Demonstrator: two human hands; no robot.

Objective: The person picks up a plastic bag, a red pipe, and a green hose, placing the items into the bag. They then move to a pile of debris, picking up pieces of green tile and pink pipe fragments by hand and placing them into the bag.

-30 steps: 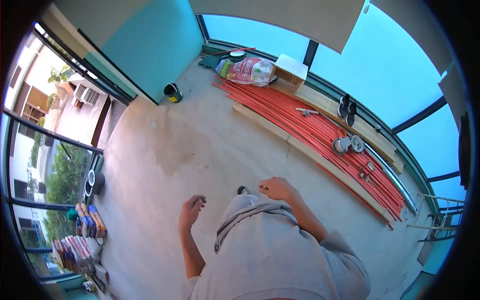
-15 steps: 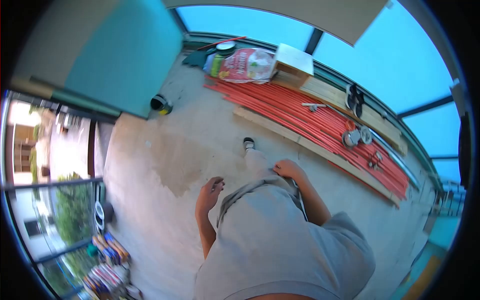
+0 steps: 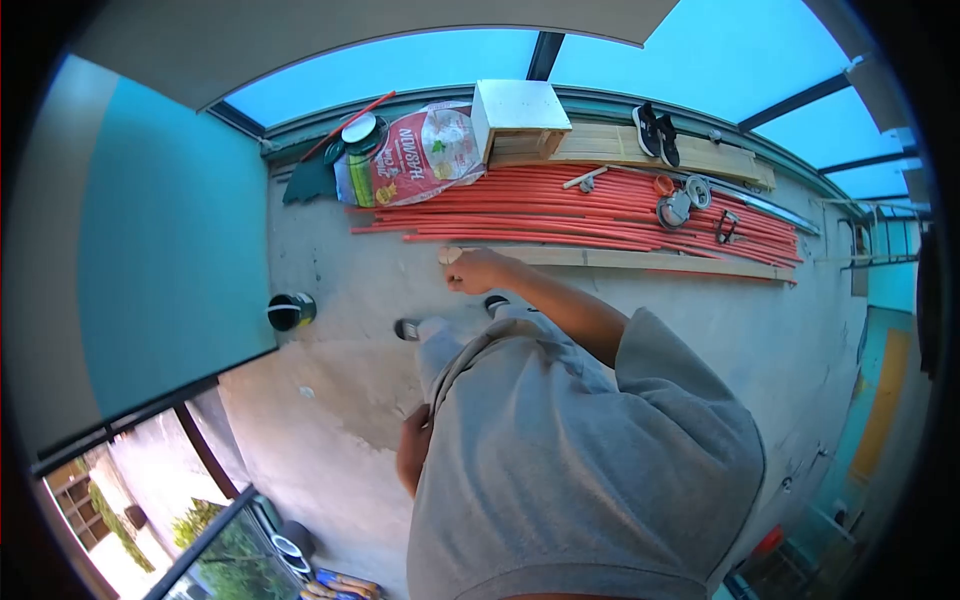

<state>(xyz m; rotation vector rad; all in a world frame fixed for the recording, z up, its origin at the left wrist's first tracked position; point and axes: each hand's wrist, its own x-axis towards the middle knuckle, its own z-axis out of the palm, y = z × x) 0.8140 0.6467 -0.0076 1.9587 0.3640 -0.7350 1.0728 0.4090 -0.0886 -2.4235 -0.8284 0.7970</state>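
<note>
Concrete floor [image 3: 340, 380], stained in patches, takes up the near field on my feed.

1. The grey shirt [image 3: 580, 470] of the person wearing the camera covers the lower centre.
2. The left hand [image 3: 412, 450] hangs at the hip, against the edge of the shirt. The fabric hides part of it, so I cannot tell how its fingers are set.
3. Two sandalled feet [image 3: 405, 328] stand on the floor just ahead of the body.
4. A black can [image 3: 290, 311] sits on the floor to the left of the feet, beside the teal wall panel [image 3: 170, 260].
5. The right hand [image 3: 475, 270] is stretched forward on a straight arm, fingers curled into a loose fist. It lines up with the near end of the wooden plank [image 3: 640, 262]. I cannot confirm contact from this view.
6. The plank lies flat on the floor, along the front edge of a bundle of orange pipes [image 3: 560, 215].
7. Round metal fittings [image 3: 680, 205] rest on the pipes towards the right.
8. At the far glazed wall, a red-and-white printed sack [image 3: 425, 150] leans beside a pale wooden box [image 3: 518, 112]. A pair of dark shoes [image 3: 655, 132] sits on stacked boards to the right of the box.
</note>
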